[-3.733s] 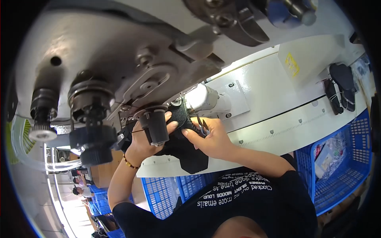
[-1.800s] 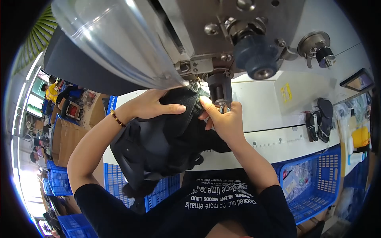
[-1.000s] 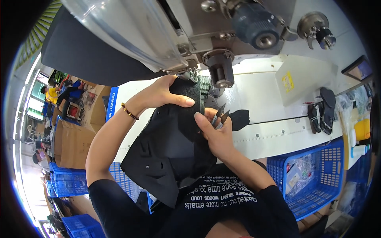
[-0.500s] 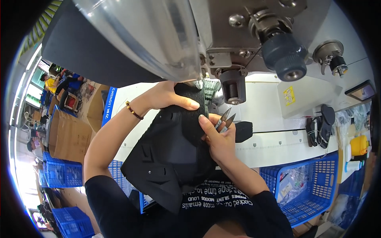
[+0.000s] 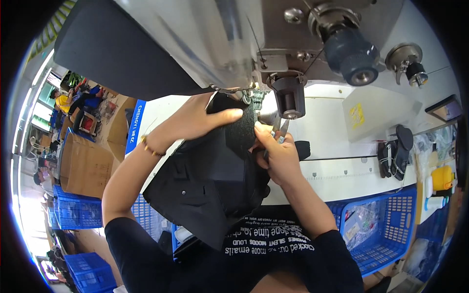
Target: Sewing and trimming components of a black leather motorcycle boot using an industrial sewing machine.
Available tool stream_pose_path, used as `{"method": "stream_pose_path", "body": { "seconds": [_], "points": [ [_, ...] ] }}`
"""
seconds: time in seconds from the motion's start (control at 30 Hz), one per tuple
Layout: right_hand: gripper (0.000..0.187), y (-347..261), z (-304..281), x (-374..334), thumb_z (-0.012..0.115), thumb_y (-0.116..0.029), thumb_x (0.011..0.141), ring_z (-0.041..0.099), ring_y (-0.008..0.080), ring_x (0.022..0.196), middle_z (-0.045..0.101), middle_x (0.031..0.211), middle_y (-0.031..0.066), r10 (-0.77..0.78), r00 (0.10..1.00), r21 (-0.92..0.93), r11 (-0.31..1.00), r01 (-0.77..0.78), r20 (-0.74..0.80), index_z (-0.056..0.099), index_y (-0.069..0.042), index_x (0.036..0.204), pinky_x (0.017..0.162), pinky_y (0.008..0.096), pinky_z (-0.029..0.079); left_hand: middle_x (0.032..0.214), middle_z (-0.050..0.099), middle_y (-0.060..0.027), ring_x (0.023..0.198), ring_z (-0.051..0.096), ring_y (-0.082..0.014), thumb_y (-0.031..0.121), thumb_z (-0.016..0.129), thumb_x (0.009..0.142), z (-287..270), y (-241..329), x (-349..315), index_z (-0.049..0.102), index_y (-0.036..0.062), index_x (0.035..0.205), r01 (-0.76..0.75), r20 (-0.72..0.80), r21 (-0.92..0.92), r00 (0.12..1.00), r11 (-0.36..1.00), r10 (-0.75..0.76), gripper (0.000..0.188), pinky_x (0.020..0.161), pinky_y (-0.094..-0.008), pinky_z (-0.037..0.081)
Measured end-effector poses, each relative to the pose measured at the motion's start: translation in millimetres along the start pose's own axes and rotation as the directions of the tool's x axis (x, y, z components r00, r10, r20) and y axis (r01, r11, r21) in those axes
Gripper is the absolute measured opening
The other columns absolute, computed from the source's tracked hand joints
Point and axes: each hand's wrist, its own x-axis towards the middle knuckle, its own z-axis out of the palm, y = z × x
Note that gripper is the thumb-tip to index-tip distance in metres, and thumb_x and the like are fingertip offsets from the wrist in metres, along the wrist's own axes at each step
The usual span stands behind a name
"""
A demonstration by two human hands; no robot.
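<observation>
A black moulded fabric piece [image 5: 195,168] hangs from the sewing machine's needle area [image 5: 256,97] down toward my lap. It has a textured strip [image 5: 241,129] along its right edge. My left hand [image 5: 195,119] lies over its far left part, thumb stretched out on the fabric and the other fingers partly hidden below the machine head. At the strip's right edge, my right hand [image 5: 281,156] pinches the fabric between thumb and fingers. Metal thread snips [image 5: 280,132] are tucked in that same hand, blades pointing away from me.
The machine head [image 5: 195,44] hangs low over the white sewing table [image 5: 332,183]. Blue baskets [image 5: 381,234] stand at the right and left, the right one holding clear plastic bags. A black strapped item [image 5: 395,154] and a phone-like device [image 5: 443,108] are at the right.
The fabric piece has shifted away from me toward the needle. Both hands have moved forward with it, and the snips' blades now point more straight ahead.
</observation>
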Motion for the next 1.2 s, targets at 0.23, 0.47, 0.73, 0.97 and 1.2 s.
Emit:
{"method": "stream_pose_path", "body": {
  "seconds": [0.23,0.47,0.73,0.97,1.2],
  "points": [
    [0.015,-1.6,-2.7,-6.0,0.057,-0.014,0.081,0.039,0.0024,0.039,0.047,0.054,-0.0040,0.075,0.989,-0.077,0.995,-0.066,0.124,0.055,-0.004,0.070,0.034,0.0182,0.029,0.129,0.034,-0.0172,0.121,0.030,-0.0371,0.038,0.072,0.062,2.9,29.0,-66.0,0.040,0.0021,0.124,-0.351,0.172,0.242,0.933,0.905,0.316,0.079,0.099,-0.0425,0.026],
    [0.009,11.6,-0.3,-11.5,0.058,-0.010,0.079,0.042,0.0026,0.045,0.051,0.060,-0.0036,-0.032,0.999,0.207,0.978,0.040,-0.039,0.060,-0.001,0.080,0.036,0.0173,0.030,0.129,0.038,-0.0143,0.121,0.026,-0.0429,0.040,0.068,0.065,7.1,25.5,-61.4,0.046,0.0070,0.122,-0.476,0.307,0.338,0.871,0.812,0.383,0.069,0.098,-0.0494,0.026],
    [0.019,12.4,14.4,-13.7,0.059,-0.016,0.081,0.041,0.0001,0.051,0.052,0.056,-0.0042,-0.319,0.946,-0.235,0.925,0.299,-0.051,0.060,-0.001,0.071,0.045,0.0166,0.032,0.126,0.041,-0.0152,0.120,0.029,-0.0434,0.035,0.070,0.065,6.6,25.4,-64.2,0.048,0.0060,0.119,-0.457,0.255,0.298,0.884,0.838,0.392,0.065,0.097,-0.0495,0.026],
    [0.017,-4.7,22.4,-8.6,0.061,-0.014,0.080,0.036,-0.0011,0.044,0.046,0.054,-0.0085,-0.249,0.962,-0.191,0.955,0.225,-0.111,0.056,-0.008,0.065,0.039,0.0161,0.023,0.123,0.043,-0.0175,0.117,0.033,-0.0422,0.033,0.069,0.066,-1.2,24.8,-56.0,0.050,0.0028,0.117,-0.446,0.233,0.265,0.890,0.855,0.392,0.063,0.097,-0.0468,0.028],
    [0.011,-7.8,24.5,11.0,0.062,-0.009,0.078,0.035,-0.0001,0.041,0.047,0.058,-0.0061,-0.241,0.951,-0.070,0.970,0.231,-0.196,0.054,-0.008,0.070,0.036,0.0170,0.023,0.120,0.045,-0.0216,0.112,0.042,-0.0358,0.033,0.066,0.070,-11.3,18.7,-31.1,0.049,-0.0006,0.116,-0.462,0.258,0.206,0.876,0.863,0.407,0.059,0.095,-0.0389,0.033]
  ]
}}
